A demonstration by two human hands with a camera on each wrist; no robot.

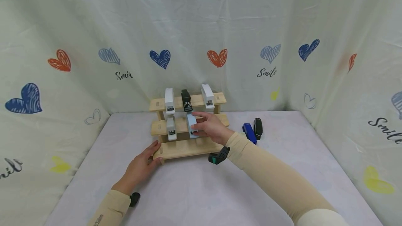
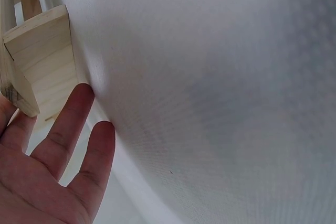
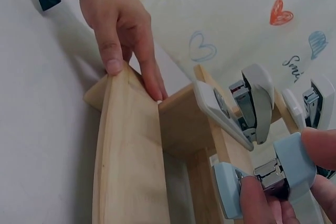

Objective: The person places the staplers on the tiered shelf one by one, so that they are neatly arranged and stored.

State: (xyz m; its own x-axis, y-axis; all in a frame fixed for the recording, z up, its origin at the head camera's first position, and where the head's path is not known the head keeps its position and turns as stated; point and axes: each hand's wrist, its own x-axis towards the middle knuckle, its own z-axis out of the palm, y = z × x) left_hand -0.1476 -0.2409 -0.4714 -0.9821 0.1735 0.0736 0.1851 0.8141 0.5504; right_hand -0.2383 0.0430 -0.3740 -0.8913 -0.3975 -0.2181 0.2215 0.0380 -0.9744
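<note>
Beige fabric of the left sleeve [image 1: 110, 205] and a dark wristband [image 1: 134, 199] lie farthest left, behind the left fingers. Left hand [image 1: 139, 166]: thumb and forefinger parted about the thickness of a grip, pinching the left end of the lowest board of the wooden rack [image 1: 185, 149]; the left wrist view shows two other fingers spread, nearly straight, beside the board's end. Rack has three tiers, stepping up and away from these fingertips on a pale table [image 1: 176, 198]. Beyond the left fingers and slightly right: grey stapler [image 1: 171, 126] on the middle tier, white stapler [image 1: 169, 97] above it on the top tier. Next rightward, black stapler [image 1: 186, 98], top tier, just past the right fingertips. Directly at those fingertips, light-blue stapler [image 3: 294, 158] at the middle tier; whether its full weight bears on the board cannot be told. Right hand [image 1: 211, 126]: digits bent, opened only to the stapler's girth, pinching it near its front end, where upper body and base stand apart. Second white stapler [image 1: 207, 93] stands on the top tier, beyond the right fingers. Right of the right fingers, past the wrist, blue stapler [image 1: 249, 132] and second black stapler [image 1: 258, 128] lie side by side on the table.
</note>
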